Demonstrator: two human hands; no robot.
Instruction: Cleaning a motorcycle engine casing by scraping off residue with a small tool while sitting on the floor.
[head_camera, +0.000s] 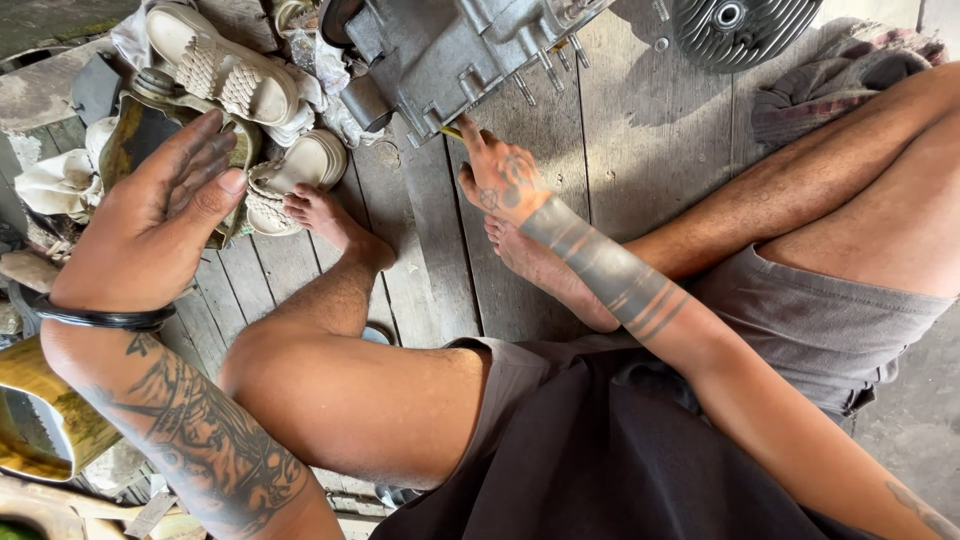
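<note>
I sit cross-legged on a wooden plank floor (560, 150). My left hand (160, 220) hovers raised with its fingers apart and nothing in it, above a dark metal container (135, 125) near a pair of white sandals (225, 75). My right hand (500, 175) reaches forward to the lower edge of a grey metal engine block (450, 50); a thin yellowish tool tip (452, 131) shows at its fingers, most of it hidden by the hand. Several studs stick out of the block's face.
A finned round cylinder head (740, 30) lies at the top right beside a crumpled rag (840, 75). Cloths and clutter crowd the left edge. A yellow-green curved part (40, 420) sits under my left forearm. My bare feet rest mid-floor.
</note>
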